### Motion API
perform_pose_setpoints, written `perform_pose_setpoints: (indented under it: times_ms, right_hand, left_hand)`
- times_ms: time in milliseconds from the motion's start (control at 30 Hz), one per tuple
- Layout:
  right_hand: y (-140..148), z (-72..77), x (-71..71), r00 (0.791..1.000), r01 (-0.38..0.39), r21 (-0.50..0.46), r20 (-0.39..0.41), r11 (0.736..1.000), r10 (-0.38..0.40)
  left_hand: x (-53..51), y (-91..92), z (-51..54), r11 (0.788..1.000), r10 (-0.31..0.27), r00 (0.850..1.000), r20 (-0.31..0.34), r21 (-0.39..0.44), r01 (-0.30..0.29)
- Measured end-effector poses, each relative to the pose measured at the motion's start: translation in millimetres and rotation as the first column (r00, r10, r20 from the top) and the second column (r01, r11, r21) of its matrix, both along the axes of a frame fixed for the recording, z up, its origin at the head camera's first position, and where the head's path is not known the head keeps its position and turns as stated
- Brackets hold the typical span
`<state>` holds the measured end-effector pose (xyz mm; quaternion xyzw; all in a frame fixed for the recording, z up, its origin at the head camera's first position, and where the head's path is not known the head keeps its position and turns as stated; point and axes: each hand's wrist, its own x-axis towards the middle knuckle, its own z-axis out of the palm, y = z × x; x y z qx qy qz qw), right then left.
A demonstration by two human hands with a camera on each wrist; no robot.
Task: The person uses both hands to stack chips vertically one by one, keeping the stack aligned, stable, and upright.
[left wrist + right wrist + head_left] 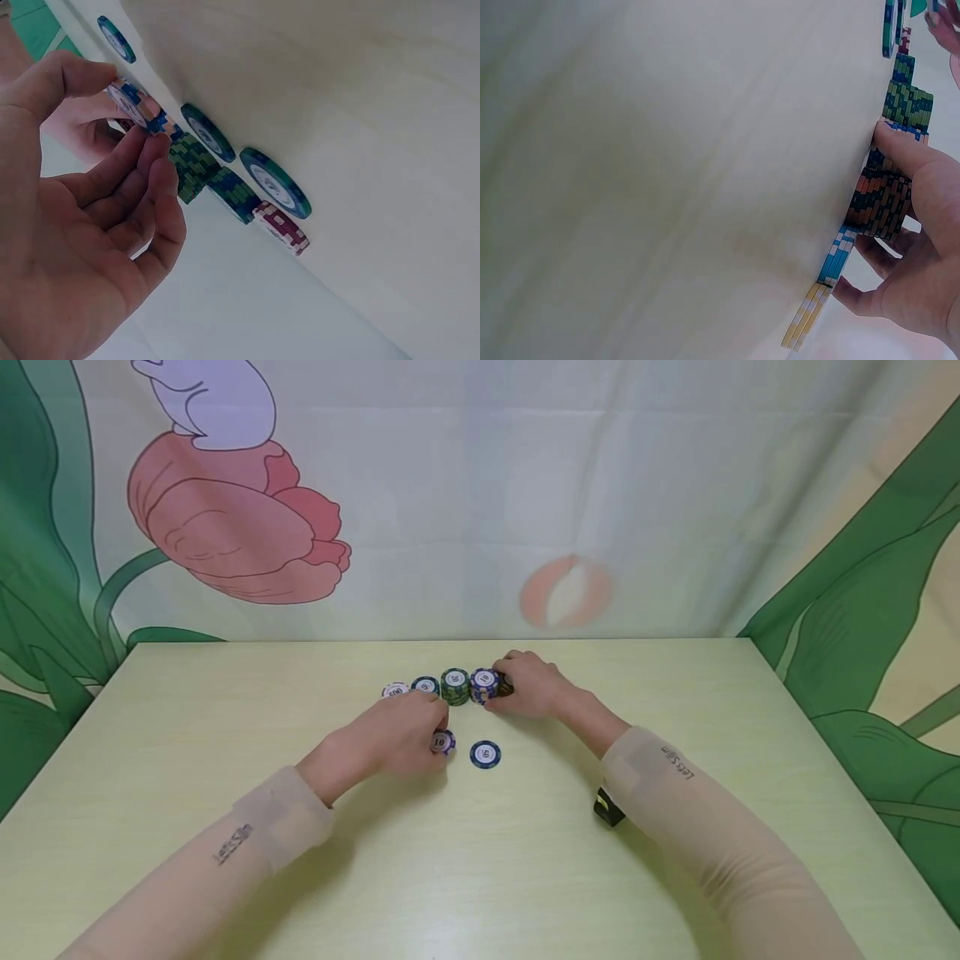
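My left hand (401, 731) pinches purple-blue poker chips (444, 742) with a 10 on the face, held between thumb and fingertips above the table. A blue chip marked 50 (485, 754) lies to their right. Two loose green-rimmed chips (275, 182) show in the left wrist view. My right hand (534, 685) grips the row of stacks, its thumb against the purple-blue stack (483, 681) and its fingers behind the black-and-orange stack (880, 202). Leftward in the row stand a green stack (454, 687), a dark teal stack (425, 685) and white-faced chips (395, 691).
Light blue chips (836, 255) and yellow chips (806, 315) extend the row, hidden behind my right hand in the head view. A small black object (608, 808) sits by my right forearm. A printed cloth (450, 527) hangs behind the table (225, 710).
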<state>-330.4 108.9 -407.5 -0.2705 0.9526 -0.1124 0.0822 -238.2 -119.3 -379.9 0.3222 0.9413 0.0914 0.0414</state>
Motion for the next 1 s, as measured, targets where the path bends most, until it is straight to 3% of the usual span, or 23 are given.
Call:
perform_pose_setpoints:
  times_ms: [300,500,1000]
  right_hand:
    - [0.5,0.7,0.1,1.000,0.007,-0.009,0.002,1.000,-0.007]
    - [0.5,2.2,1.2,1.000,0.004,-0.022,-0.002,1.000,-0.004]
    - [0.4,0.6,0.5,1.000,0.000,-0.033,-0.019,0.999,0.000]
  left_hand:
    - [-16.6,12.9,7.6,0.998,0.011,0.996,-0.085,0.069,-0.005]
    - [-29.8,22.1,7.5,0.993,0.055,0.990,-0.132,0.113,-0.040]
    - [-48.6,39.6,2.4,0.989,0.119,0.981,-0.155,0.110,-0.103]
